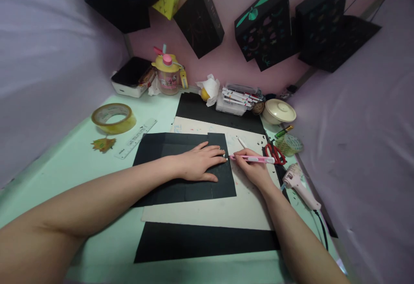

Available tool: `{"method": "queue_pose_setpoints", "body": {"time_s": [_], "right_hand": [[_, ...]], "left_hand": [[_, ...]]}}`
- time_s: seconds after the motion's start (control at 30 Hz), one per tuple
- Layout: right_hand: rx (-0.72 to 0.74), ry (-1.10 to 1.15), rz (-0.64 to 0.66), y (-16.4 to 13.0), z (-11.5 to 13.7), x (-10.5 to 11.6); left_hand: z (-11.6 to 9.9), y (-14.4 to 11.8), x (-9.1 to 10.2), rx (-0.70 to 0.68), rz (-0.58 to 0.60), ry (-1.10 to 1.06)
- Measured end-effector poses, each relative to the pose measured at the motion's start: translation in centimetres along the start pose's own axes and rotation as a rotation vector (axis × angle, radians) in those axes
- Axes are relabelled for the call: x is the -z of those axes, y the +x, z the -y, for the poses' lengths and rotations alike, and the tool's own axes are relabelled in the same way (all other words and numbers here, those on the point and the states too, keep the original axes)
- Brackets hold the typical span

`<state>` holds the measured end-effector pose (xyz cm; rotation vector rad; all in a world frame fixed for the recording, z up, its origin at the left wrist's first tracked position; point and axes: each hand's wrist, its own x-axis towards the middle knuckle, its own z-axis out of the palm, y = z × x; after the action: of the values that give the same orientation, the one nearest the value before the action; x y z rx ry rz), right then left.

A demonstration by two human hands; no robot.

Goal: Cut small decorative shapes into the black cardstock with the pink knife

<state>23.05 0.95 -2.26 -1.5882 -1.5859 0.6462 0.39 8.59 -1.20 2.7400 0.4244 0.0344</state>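
Observation:
My left hand lies flat with fingers spread on a creased sheet of black card, pressing it down. In my right hand is a pink craft knife, its tip at the card's right edge close to my left fingertips. Small pale spots show by those fingertips; whether they are cut-outs I cannot tell. Beneath the card lies a white board with marks on it. A white pen-like stick lies just beyond my right hand, and red-handled scissors lie to its right.
A pale glue gun with a cord, a green tape roll and a lidded bowl stand at right. At left are a large tape roll, a ruler and a dry leaf. Black boxes hang above.

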Motion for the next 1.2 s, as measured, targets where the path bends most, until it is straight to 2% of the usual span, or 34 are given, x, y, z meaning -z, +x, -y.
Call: {"method": "queue_pose_setpoints", "body": {"time_s": [0.1, 0.3, 0.57, 0.8, 0.9, 1.0, 1.2], "right_hand": [[0.007, 0.006, -0.040, 0.1, -0.1, 0.0], [0.010, 0.002, 0.006, 0.0, -0.2, -0.1], [0.002, 0.014, -0.033, 0.1, -0.2, 0.0], [0.013, 0.159, -0.013, -0.1, -1.0, -0.5], [0.101, 0.068, 0.000, -0.2, -1.1, -0.8], [0.204, -0.026, 0.072, -0.2, -1.0, -0.9], [0.308, -0.160, 0.120, 0.0, -0.6, -1.1]], "left_hand": [[-0.1, 0.0, 0.1, 0.004, 0.003, -0.001], [-0.2, 0.0, 0.2, 0.008, 0.013, 0.009], [-0.2, 0.0, 0.1, 0.024, 0.010, -0.003], [-0.1, 0.0, 0.0, -0.006, -0.004, -0.008], [0.0, -0.1, 0.0, -0.022, -0.008, -0.012], [0.0, -0.1, 0.0, -0.018, 0.000, -0.013], [0.0, 0.0, 0.1, -0.011, 0.016, -0.008]]}}
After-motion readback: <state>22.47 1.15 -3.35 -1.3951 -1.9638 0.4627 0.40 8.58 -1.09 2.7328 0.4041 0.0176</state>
